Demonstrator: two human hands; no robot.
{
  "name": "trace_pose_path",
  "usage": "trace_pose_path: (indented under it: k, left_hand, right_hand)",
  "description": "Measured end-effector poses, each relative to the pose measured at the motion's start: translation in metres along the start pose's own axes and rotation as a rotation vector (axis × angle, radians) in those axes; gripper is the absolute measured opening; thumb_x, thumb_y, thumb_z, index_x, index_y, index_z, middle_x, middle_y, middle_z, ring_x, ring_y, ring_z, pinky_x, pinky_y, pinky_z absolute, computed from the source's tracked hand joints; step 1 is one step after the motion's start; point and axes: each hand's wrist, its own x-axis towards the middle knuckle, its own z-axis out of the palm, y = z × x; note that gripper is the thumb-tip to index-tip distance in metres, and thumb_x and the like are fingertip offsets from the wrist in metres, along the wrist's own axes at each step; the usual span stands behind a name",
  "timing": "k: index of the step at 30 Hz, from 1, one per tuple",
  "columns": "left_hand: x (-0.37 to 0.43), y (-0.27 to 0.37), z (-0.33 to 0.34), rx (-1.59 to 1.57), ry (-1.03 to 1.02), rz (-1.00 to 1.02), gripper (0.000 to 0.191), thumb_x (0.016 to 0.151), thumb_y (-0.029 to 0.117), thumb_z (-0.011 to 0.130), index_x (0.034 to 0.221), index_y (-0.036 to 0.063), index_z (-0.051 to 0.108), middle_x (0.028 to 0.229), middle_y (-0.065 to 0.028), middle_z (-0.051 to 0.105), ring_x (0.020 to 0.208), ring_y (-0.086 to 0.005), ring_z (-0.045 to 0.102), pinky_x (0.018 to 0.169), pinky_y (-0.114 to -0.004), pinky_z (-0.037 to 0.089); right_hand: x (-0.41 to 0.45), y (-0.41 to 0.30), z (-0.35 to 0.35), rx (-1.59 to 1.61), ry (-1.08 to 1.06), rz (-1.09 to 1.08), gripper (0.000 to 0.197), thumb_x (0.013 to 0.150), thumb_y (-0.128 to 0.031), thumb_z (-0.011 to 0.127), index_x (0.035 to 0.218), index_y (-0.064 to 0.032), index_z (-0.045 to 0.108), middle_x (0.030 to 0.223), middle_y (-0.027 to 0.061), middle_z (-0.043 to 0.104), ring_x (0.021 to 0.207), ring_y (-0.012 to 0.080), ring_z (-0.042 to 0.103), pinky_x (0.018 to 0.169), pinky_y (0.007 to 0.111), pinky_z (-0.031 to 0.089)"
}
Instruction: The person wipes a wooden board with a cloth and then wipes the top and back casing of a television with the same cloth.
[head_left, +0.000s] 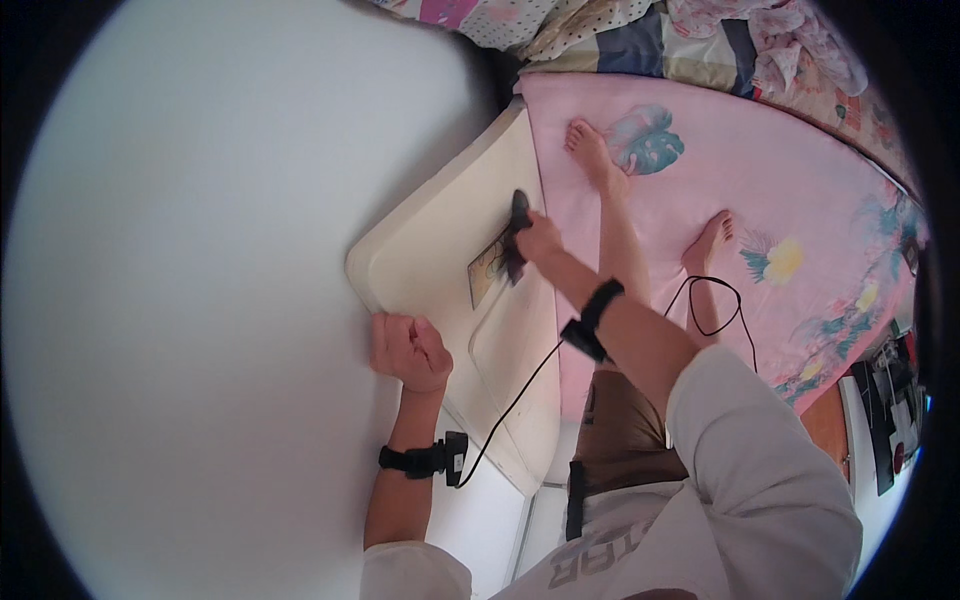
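A cream headboard (420, 232) with rounded corners stands against the white wall. My right hand (541, 237) is closed around a dark hand-held tool (519, 206), perhaps a brush, whose rounded end sticks out past the fingers. Motion blurs this tool, which is at the headboard's face and partly covers a patterned rectangular panel (486, 271). Over the headboard's upper edge, beside the wall, my left hand (411, 352) is curled into a fist. Whether it grips that edge is hidden.
My bare feet stand on a pink floral bedsheet (675, 195). A black cable (510, 412) runs from my left wristband to the right one and loops over my leg. Folded bedding (630, 45) lies at the far end. Dark items (889, 405) crowd the right side.
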Motion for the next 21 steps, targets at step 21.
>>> trace_pose_path:
  k: [21]
  left_hand:
    - [0.004, 0.013, 0.006, 0.066, -0.003, -0.073, 0.031, 0.087, 0.016, 0.058, 0.066, 0.0069, 0.037, 0.067, -0.0083, 0.039, 0.057, -0.0241, 0.039, 0.048, -0.036, 0.026]
  right_hand:
    - [0.151, 0.012, -0.077, 0.073, 0.473, -0.221, 0.053, 0.079, -0.008, 0.067, 0.13, -0.0065, 0.055, 0.102, 0.0135, 0.069, 0.096, 0.0309, 0.067, 0.087, 0.037, 0.053]
